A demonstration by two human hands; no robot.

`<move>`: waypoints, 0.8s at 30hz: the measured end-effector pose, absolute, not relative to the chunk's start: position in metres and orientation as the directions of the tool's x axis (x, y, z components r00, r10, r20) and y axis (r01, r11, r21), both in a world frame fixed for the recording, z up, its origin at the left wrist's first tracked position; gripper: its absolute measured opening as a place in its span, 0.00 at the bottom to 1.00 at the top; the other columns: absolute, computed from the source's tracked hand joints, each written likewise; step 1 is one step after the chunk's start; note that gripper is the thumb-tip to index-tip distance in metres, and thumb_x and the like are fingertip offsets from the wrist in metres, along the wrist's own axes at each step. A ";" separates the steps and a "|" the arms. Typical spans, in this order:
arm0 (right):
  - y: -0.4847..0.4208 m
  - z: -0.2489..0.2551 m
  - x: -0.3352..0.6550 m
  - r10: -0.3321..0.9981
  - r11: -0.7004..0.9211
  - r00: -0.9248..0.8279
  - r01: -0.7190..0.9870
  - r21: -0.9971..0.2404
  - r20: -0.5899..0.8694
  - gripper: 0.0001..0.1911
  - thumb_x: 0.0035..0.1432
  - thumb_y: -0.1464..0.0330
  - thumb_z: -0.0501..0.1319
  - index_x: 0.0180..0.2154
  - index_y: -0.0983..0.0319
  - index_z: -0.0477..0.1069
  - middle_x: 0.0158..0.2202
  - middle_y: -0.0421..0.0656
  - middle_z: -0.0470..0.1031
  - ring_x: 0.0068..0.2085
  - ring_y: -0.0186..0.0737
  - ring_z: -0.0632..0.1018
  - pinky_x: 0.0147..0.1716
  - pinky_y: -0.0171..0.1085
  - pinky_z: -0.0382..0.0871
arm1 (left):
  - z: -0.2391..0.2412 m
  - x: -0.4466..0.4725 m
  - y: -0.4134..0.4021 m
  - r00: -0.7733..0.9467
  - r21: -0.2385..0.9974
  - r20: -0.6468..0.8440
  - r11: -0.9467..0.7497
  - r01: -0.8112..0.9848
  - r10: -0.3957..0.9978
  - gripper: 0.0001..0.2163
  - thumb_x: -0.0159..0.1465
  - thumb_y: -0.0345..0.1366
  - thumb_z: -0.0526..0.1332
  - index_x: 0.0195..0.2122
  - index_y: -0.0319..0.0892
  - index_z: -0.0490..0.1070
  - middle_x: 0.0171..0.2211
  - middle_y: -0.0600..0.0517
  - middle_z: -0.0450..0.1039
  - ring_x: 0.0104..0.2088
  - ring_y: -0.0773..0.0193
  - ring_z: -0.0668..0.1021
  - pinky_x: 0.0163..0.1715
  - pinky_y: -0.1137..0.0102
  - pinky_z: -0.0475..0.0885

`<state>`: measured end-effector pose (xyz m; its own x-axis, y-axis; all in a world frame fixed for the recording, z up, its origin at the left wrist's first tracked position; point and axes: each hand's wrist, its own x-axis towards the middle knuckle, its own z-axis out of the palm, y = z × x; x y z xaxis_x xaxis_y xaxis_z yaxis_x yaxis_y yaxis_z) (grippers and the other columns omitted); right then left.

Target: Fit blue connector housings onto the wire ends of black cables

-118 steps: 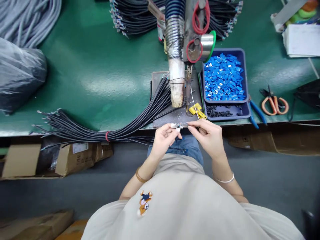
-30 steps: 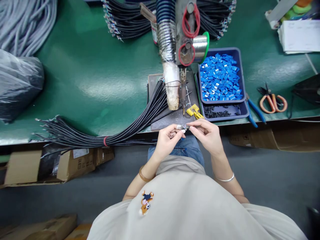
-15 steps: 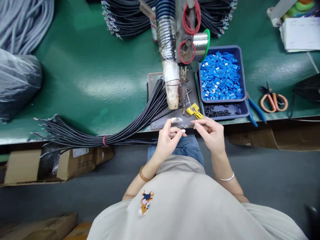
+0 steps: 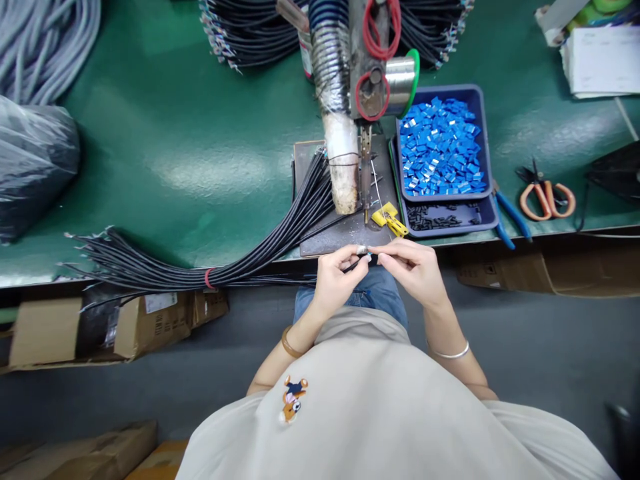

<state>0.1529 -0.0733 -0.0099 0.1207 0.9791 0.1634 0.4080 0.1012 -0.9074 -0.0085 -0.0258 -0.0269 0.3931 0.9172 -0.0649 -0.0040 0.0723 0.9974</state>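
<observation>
Between the thumb and forefinger of my left hand is the end of a black cable, with small coloured wires just showing at its tip. My right hand is pinched closed at that same tip, its fingertips meeting those of the left; what they hold is too small to make out. Both hands are at the bench edge, over my lap. Just beyond them, a soldering iron points downward beside a yellow clip on a dark board.
A bundle of black cables lies to the left. A wrapped hose and a solder spool stand ahead. On the right are a tray of blue connectors, a lower tray of black parts, blue-handled pliers and orange-handled cutters.
My right hand has moved left, closing the gap to my left hand. Its fingertips now meet the cable end. The left forefinger has dropped from its raised position.
</observation>
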 end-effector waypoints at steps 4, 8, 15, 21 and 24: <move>-0.072 -0.007 0.152 0.959 0.086 0.204 0.455 -0.886 0.198 0.09 0.63 0.64 0.62 0.41 0.57 0.81 0.28 0.40 0.73 0.24 0.30 0.63 0.24 0.35 0.54 | -0.025 -0.007 -0.023 0.406 0.993 -0.090 0.114 -0.035 0.909 0.05 0.60 0.34 0.64 0.32 0.37 0.74 0.21 0.58 0.58 0.21 0.75 0.59 0.22 0.76 0.56; -0.071 -0.008 0.151 0.908 0.044 0.360 0.424 -0.904 0.213 0.06 0.60 0.65 0.64 0.36 0.59 0.80 0.33 0.41 0.75 0.22 0.28 0.59 0.22 0.36 0.51 | -0.023 -0.009 -0.019 0.408 0.986 -0.108 0.149 -0.072 0.907 0.05 0.60 0.35 0.64 0.31 0.40 0.70 0.20 0.61 0.49 0.21 0.75 0.53 0.22 0.75 0.51; -0.067 -0.015 0.144 0.959 0.034 0.253 0.341 -0.940 0.127 0.06 0.58 0.65 0.67 0.33 0.60 0.76 0.31 0.39 0.74 0.22 0.26 0.58 0.21 0.34 0.51 | -0.019 -0.010 -0.020 0.409 0.993 -0.097 0.115 -0.020 0.907 0.04 0.61 0.34 0.62 0.31 0.40 0.69 0.20 0.60 0.48 0.22 0.74 0.53 0.23 0.74 0.50; -0.067 -0.012 0.143 0.956 0.078 0.224 0.432 -0.899 0.191 0.04 0.59 0.69 0.64 0.31 0.61 0.73 0.30 0.37 0.72 0.21 0.26 0.57 0.23 0.34 0.52 | -0.020 -0.009 -0.021 0.410 0.994 -0.103 0.113 0.000 0.906 0.05 0.60 0.34 0.64 0.30 0.39 0.70 0.20 0.60 0.49 0.22 0.74 0.54 0.24 0.73 0.50; -0.068 -0.011 0.141 0.945 0.108 0.212 0.517 -0.849 0.249 0.04 0.59 0.70 0.62 0.30 0.60 0.72 0.31 0.38 0.73 0.22 0.27 0.57 0.24 0.35 0.54 | -0.020 -0.007 -0.022 0.384 0.994 -0.103 0.104 0.017 0.918 0.06 0.59 0.34 0.64 0.29 0.39 0.70 0.20 0.60 0.49 0.22 0.74 0.54 0.24 0.73 0.50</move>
